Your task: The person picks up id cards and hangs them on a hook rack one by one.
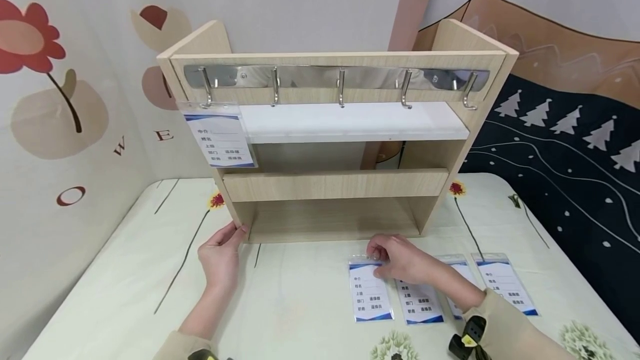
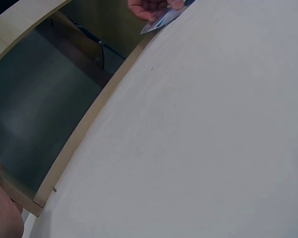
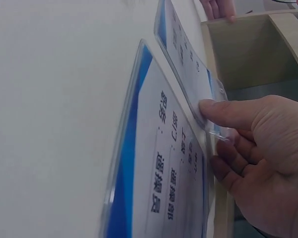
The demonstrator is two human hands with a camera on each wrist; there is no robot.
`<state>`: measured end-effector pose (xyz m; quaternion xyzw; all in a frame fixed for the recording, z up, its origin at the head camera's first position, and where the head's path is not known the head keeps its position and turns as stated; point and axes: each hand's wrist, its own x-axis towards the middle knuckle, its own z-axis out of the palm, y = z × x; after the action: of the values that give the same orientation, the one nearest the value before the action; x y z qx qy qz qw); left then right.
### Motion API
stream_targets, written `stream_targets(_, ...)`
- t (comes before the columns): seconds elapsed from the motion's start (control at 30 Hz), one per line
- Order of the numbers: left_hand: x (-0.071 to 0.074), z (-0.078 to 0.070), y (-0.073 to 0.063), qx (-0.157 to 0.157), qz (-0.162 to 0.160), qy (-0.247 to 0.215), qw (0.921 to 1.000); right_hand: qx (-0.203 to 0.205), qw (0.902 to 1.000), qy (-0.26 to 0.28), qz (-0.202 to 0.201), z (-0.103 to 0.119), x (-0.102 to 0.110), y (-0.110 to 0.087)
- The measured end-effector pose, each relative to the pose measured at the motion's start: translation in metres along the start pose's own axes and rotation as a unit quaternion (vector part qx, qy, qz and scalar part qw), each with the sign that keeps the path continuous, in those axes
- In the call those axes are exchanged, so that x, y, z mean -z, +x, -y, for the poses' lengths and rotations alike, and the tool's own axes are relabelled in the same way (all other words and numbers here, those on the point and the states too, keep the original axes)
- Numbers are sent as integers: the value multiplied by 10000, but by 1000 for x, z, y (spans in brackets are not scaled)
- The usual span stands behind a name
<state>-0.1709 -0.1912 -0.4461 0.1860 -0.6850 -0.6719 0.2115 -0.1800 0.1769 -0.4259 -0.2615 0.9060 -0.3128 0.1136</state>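
My left hand [image 1: 222, 257] grips the lower front corner of the wooden shelf's [image 1: 335, 185] left side panel; the left wrist view shows fingers [image 2: 2, 210] around that board. On the table in front of the shelf, my right hand [image 1: 407, 260] pinches the clear top edge of the leftmost badge holder [image 1: 370, 293]. Seen from the right wrist, the thumb [image 3: 228, 111] lies over this badge holder's [image 3: 181, 59] top end, with the other fingers curled below. Another badge holder [image 1: 419, 303] lies just right of it, partly under my forearm.
One badge holder [image 1: 221, 140] hangs from the leftmost hook [image 1: 205, 86] of the metal rail [image 1: 310, 76]; the other hooks carry nothing. Two further badge holders, one half hidden [image 1: 462, 271] and one at the far right [image 1: 506, 285], lie on the floral tablecloth [image 1: 290, 304].
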Motion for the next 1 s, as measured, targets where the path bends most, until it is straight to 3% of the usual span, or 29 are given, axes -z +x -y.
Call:
stream_targets(0.43,1,-1,-2,-13,5,-1,10000,50,9935,661,-927,6,3,0)
stream_targets(1.0,0,0,0,8,9,72,10000,514,9797,1134,-1572,19,12,0)
